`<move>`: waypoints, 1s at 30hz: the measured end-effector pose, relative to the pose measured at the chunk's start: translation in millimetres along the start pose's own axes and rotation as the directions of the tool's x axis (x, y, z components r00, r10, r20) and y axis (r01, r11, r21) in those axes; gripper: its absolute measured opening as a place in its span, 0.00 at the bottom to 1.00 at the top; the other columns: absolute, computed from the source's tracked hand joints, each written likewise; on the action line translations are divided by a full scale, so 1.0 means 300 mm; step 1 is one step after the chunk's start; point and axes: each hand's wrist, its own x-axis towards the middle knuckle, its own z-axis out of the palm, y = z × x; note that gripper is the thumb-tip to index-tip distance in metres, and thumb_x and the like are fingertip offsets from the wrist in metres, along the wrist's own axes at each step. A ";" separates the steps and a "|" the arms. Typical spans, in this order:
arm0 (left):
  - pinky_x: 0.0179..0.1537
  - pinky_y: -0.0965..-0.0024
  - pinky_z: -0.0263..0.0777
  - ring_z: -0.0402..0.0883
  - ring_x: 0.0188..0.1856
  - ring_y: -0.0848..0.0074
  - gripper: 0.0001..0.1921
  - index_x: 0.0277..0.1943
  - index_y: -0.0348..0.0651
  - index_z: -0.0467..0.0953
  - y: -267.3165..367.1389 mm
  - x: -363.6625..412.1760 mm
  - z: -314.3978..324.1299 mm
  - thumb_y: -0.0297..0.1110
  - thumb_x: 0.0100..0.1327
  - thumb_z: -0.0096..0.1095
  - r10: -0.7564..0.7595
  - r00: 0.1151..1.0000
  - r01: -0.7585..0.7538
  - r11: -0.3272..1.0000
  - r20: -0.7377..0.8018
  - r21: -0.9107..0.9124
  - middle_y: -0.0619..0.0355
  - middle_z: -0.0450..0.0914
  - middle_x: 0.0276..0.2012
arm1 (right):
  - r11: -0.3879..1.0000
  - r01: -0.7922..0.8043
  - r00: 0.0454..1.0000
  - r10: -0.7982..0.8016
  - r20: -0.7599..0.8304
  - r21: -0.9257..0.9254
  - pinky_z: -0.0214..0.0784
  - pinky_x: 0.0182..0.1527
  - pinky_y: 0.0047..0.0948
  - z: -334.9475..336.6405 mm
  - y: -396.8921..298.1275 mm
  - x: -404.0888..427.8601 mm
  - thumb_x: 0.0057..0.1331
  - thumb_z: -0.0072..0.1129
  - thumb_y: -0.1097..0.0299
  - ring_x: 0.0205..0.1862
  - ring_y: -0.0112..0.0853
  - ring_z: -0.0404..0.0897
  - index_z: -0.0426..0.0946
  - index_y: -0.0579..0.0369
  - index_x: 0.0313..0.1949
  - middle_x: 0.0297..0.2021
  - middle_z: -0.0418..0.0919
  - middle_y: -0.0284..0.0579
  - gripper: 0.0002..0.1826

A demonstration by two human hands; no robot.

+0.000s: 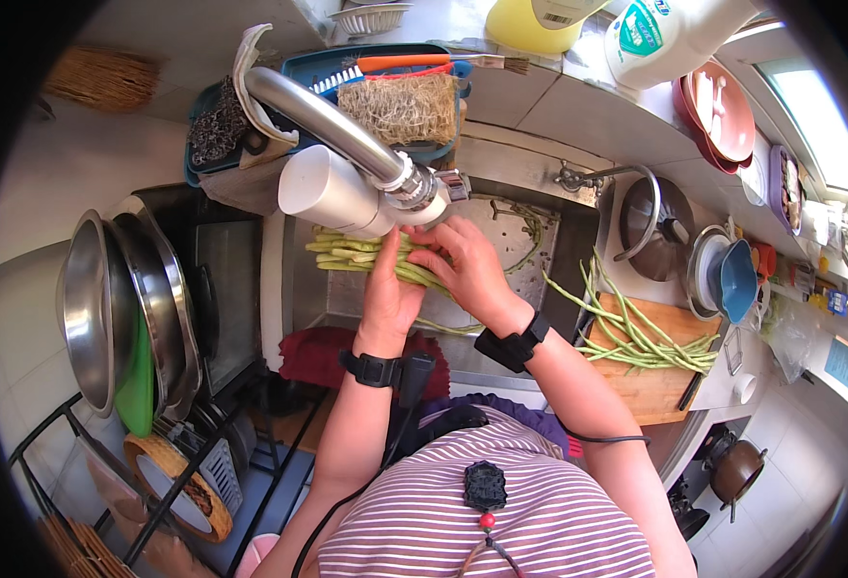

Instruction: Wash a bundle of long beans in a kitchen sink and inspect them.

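Observation:
Over the steel sink (344, 298), below the white filter on the faucet (341, 189), my left hand (391, 289) grips a bundle of green long beans (344, 253). The cut or short ends stick out to its left. My right hand (467, 260) is bent over the right part of the same bundle, its thumb and fingers pinched at the beans. The filter partly hides the fingertips. More loose long beans (633, 336) lie across a wooden cutting board (655, 404) at the right. A few bean pieces (532, 231) lie in the sink.
A knife with a black handle (690, 391) lies on the board. A dark pot lid (657, 230) and a blue bowl (737, 280) stand behind it. Steel basins (88, 311) stand in the rack at left. A dark red cloth (323, 359) hangs over the sink's near edge.

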 end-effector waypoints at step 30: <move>0.53 0.65 0.67 0.74 0.50 0.73 0.17 0.52 0.42 0.69 0.013 0.005 -0.025 0.38 0.63 0.60 -0.025 0.998 0.027 0.999 -0.058 0.044 0.60 0.75 0.46 | 0.994 -0.102 0.958 0.090 0.271 0.031 0.68 0.34 0.41 -0.077 0.039 0.020 0.63 0.53 0.56 0.34 0.50 0.77 0.75 0.52 0.41 0.30 0.79 0.51 0.14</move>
